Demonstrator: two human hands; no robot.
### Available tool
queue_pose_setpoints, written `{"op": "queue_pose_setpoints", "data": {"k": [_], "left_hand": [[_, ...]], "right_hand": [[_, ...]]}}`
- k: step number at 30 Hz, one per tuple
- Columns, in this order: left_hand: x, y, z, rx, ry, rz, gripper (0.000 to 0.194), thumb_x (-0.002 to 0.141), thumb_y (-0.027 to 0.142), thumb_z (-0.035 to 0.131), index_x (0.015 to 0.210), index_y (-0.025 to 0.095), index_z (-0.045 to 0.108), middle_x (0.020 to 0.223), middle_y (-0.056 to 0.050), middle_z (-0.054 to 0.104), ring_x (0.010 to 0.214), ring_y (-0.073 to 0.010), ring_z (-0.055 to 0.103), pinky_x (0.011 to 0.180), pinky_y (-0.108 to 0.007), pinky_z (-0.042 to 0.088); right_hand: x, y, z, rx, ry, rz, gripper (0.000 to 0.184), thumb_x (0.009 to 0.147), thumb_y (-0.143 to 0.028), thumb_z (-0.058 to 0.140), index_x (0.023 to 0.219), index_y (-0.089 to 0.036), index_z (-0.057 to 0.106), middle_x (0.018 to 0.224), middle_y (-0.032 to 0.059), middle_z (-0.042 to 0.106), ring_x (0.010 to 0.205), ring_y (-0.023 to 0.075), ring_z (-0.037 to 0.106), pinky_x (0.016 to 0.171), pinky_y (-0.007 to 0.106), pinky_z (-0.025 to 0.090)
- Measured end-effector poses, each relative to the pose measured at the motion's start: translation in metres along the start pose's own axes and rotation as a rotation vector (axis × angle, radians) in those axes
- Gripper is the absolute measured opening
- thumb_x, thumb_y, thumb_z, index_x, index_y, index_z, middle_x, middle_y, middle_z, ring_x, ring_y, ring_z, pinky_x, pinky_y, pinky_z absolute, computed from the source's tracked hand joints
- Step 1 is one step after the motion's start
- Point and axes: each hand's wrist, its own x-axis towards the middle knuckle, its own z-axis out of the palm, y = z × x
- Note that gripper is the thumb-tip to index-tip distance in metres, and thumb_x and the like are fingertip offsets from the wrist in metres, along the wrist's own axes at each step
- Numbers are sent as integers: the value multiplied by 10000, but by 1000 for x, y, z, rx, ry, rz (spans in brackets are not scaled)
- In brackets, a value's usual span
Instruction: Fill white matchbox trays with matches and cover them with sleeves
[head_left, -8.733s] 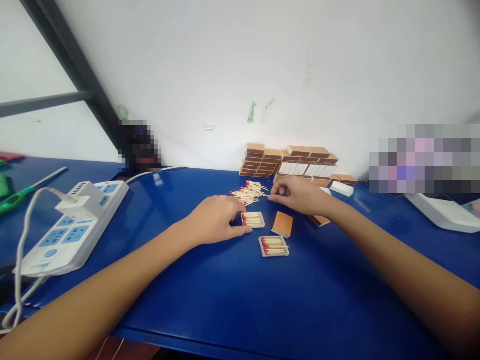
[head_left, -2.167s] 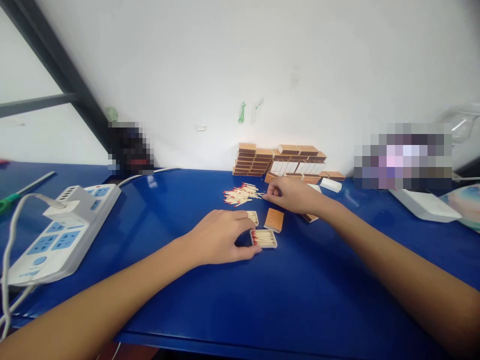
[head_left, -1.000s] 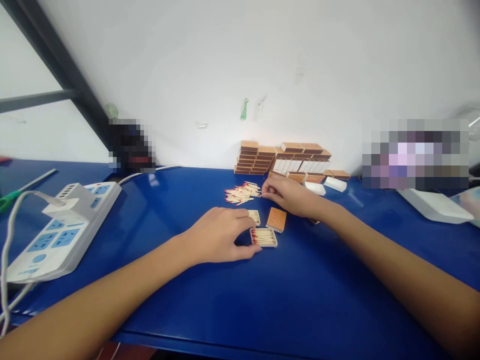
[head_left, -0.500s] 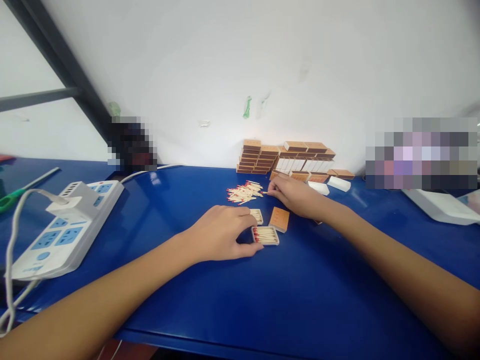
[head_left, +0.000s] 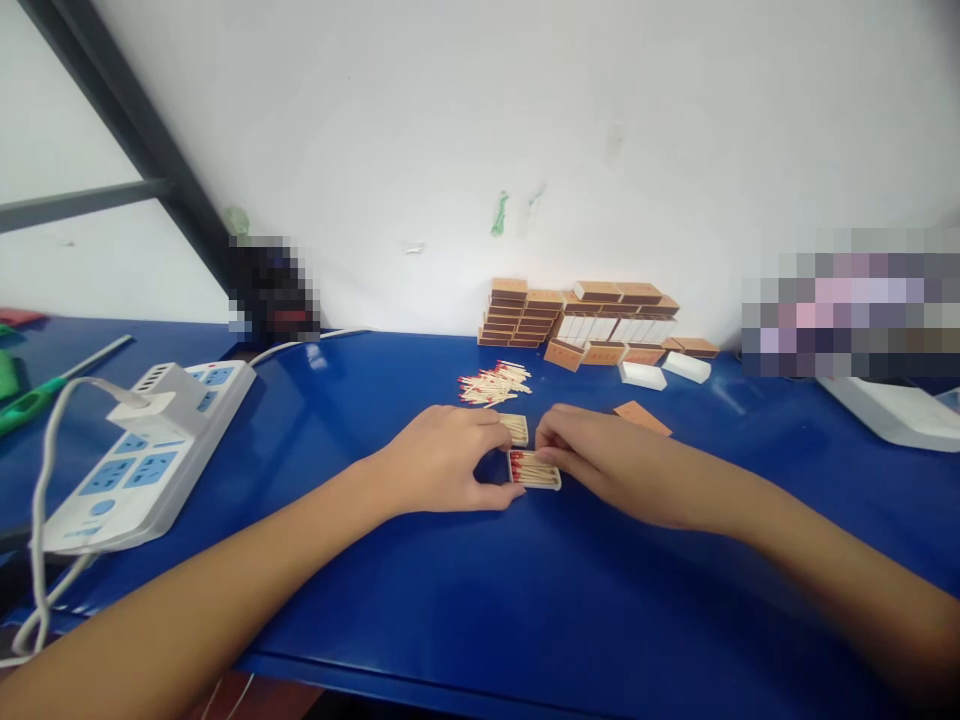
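Filled with red-headed matches, an open white matchbox tray point(head_left: 535, 477) lies on the blue table. My left hand point(head_left: 450, 460) grips its left end between thumb and fingers. Over the tray's right part, my right hand point(head_left: 592, 455) is closed in a pinch on a match, mostly hidden by the fingers. Just behind is a second tray point(head_left: 516, 429) with matches, partly covered by my left fingers. Farther back lies a loose pile of matches point(head_left: 495, 384). An orange flat piece point(head_left: 643, 418) shows past my right hand.
Stacked matchboxes point(head_left: 517, 315) stand against the wall, with more boxes point(head_left: 604, 353) in front. Two white trays point(head_left: 643, 376) lie to their right. On the left are a white power strip point(head_left: 142, 470) with a cable and a green-handled tool point(head_left: 37, 408).
My right hand has moved from the match pile toward me, down to the front tray, now covering the orange matchbox beside it. The left hand keeps its hold. The view has shifted slightly.
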Motion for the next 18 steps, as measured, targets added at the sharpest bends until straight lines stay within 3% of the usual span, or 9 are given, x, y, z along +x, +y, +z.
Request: {"op": "queue_pose_setpoints", "data": {"k": [5,10,15,18], "left_hand": [[0,0,0,-2,-1,6,298,884,489,683,916,194,685,878,0,696,756,-168,641,618,-297,392],[-1,0,0,-1,1,29,304,889,490,684,928,189,700,885,-7,702,758,-169,654,632,-299,424],[-1,0,0,1,-17,28,334,884,513,683,928,183,720,874,-20,700,747,-181,653,627,-305,432],[-1,0,-1,-11,-16,28,338,885,518,675,920,185,722,867,-21,700,742,-180,652,617,-300,417]], "right_hand": [[-1,-6,4,1,5,4,247,1057,-362,436,901,-225,570,977,47,654,762,179,589,675,320,403],[10,1,-12,72,31,2,207,992,-396,567,881,-242,650,786,-3,635,677,159,555,598,289,368],[61,32,-25,-3,304,97,152,927,-312,602,892,-203,701,704,6,628,638,163,553,596,299,372],[94,43,-28,-57,326,117,140,899,-262,612,904,-182,726,759,36,692,673,174,587,616,303,389]]}}
